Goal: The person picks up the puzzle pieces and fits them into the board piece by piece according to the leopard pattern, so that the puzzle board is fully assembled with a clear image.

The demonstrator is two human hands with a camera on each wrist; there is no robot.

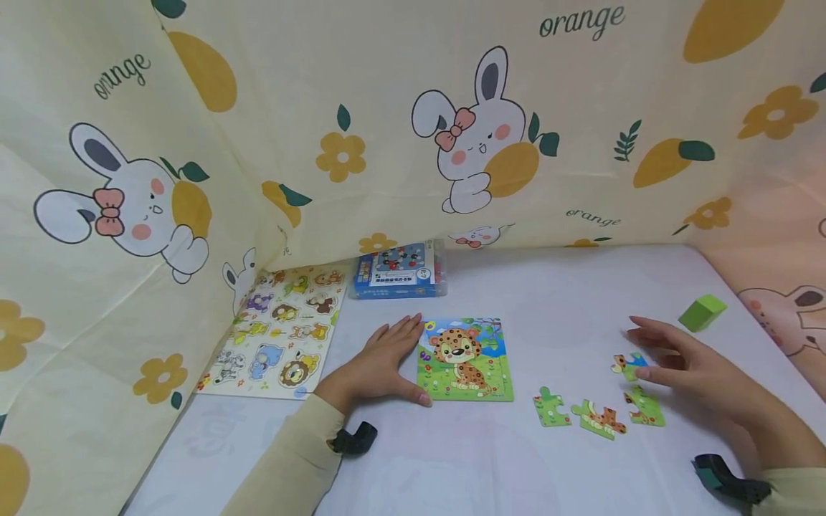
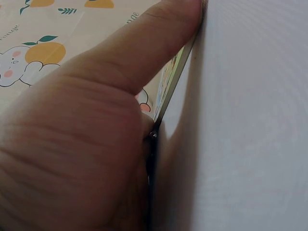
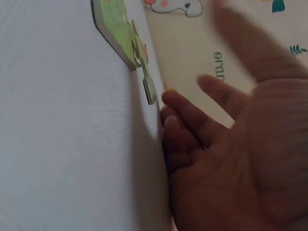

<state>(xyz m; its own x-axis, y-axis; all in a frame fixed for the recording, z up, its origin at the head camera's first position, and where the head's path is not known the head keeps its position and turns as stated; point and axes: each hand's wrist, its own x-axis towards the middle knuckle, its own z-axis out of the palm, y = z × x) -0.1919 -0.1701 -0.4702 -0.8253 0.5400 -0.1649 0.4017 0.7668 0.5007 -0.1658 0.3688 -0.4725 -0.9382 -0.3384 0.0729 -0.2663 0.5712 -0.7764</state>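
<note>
A square leopard puzzle lies flat in front of me in the head view. Along its left edge rests my left hand, fingers extended toward the top corner and thumb near the bottom one; the left wrist view shows that thumb low over the table. My right hand hovers at the right, thumb and fingers apart, beside a loose puzzle piece with blue on it. Three more pieces lie nearby: a green one, one with leopard spots and another green one. In the right wrist view the thumb is blurred.
A sheet of animal figures lies at the left. Behind the puzzle is a blue-and-clear box. A green block sits beyond my right hand. Printed cloth walls the table's back and sides.
</note>
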